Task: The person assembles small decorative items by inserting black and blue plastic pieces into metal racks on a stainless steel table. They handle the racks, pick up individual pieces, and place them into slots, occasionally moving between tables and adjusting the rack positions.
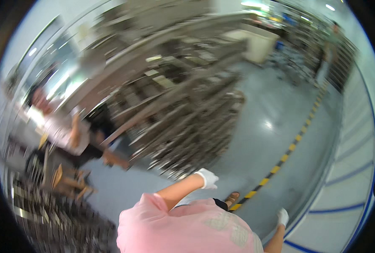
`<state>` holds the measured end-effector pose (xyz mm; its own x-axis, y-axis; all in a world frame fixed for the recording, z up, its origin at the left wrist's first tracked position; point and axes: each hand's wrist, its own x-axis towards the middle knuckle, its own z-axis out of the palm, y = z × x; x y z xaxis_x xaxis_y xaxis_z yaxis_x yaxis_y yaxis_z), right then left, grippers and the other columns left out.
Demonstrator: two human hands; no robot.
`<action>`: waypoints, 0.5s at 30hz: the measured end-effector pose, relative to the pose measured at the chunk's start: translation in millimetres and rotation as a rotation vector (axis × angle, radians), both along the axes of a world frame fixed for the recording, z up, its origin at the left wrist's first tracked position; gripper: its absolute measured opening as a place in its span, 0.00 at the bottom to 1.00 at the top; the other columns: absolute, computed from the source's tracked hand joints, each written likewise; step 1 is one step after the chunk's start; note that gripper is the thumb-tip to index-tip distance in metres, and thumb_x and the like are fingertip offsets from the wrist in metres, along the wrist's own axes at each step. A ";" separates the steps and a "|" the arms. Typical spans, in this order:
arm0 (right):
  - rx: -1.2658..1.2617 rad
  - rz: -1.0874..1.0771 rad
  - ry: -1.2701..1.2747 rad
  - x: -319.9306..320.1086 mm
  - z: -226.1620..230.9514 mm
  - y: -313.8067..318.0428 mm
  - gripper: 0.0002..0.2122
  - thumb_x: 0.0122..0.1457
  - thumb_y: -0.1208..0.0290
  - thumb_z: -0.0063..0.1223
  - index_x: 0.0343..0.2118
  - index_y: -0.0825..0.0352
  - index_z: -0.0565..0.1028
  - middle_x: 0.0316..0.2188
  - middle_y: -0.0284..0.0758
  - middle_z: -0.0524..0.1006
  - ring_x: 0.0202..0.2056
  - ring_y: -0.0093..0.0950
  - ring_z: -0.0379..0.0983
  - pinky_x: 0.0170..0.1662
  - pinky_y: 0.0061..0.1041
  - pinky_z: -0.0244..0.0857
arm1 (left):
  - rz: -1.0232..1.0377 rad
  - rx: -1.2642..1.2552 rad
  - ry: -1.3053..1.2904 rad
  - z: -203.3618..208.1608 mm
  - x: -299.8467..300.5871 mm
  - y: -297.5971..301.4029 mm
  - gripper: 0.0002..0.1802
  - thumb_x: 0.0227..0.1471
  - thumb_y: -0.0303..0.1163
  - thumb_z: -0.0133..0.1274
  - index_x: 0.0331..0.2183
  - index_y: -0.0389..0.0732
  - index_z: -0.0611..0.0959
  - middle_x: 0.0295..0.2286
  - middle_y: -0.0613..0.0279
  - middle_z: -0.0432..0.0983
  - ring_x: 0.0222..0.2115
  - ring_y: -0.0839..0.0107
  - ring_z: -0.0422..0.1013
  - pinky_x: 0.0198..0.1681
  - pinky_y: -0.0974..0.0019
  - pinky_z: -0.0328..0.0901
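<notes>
1. Around you, a grey floor [259,114] carries yellow-black tape [285,158] beside a white wall [347,181]; a person [65,128] is at your left.
2. The rack [183,143] is just ahead of your gloved left hand [208,178]; your right hand [282,216] hangs wall-side. I cannot tell either grip.
3. Blurred pieces [164,81] fill the rack; the pale bin's [261,44] contents are unclear.

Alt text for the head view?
The wearer's white-gloved left hand and right hand are apart, nothing visibly held, over a grey floor. A yellow-and-black stripe runs along it; motion-blurred racks and another person are to the left.
</notes>
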<state>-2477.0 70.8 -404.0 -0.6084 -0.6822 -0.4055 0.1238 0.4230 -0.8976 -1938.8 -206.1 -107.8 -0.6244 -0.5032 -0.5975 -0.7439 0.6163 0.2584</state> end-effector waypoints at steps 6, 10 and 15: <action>0.395 0.421 0.273 -1.8 -16.5 13.9 0.19 0.62 0.58 0.49 0.50 0.64 0.80 0.51 0.43 0.80 0.55 0.37 0.75 0.58 0.32 0.66 | -0.260 -0.110 0.032 15.7 -230.2 -131.7 0.25 0.56 0.52 0.53 0.46 0.44 0.82 0.43 0.51 0.81 0.46 0.52 0.77 0.48 0.48 0.69; 0.721 1.370 0.735 -47.1 -43.2 101.4 0.15 0.60 0.62 0.48 0.42 0.65 0.81 0.42 0.47 0.81 0.46 0.45 0.78 0.48 0.41 0.73 | -0.453 -0.191 0.500 43.5 -390.2 -214.8 0.23 0.60 0.49 0.50 0.47 0.42 0.80 0.41 0.49 0.79 0.42 0.51 0.76 0.46 0.51 0.69; 1.133 0.709 0.086 -127.7 -75.3 34.3 0.18 0.62 0.60 0.45 0.46 0.66 0.80 0.47 0.48 0.78 0.50 0.45 0.75 0.53 0.41 0.69 | -0.357 0.027 0.827 20.3 -529.0 -335.3 0.21 0.61 0.47 0.49 0.47 0.41 0.80 0.41 0.48 0.79 0.42 0.50 0.75 0.47 0.50 0.69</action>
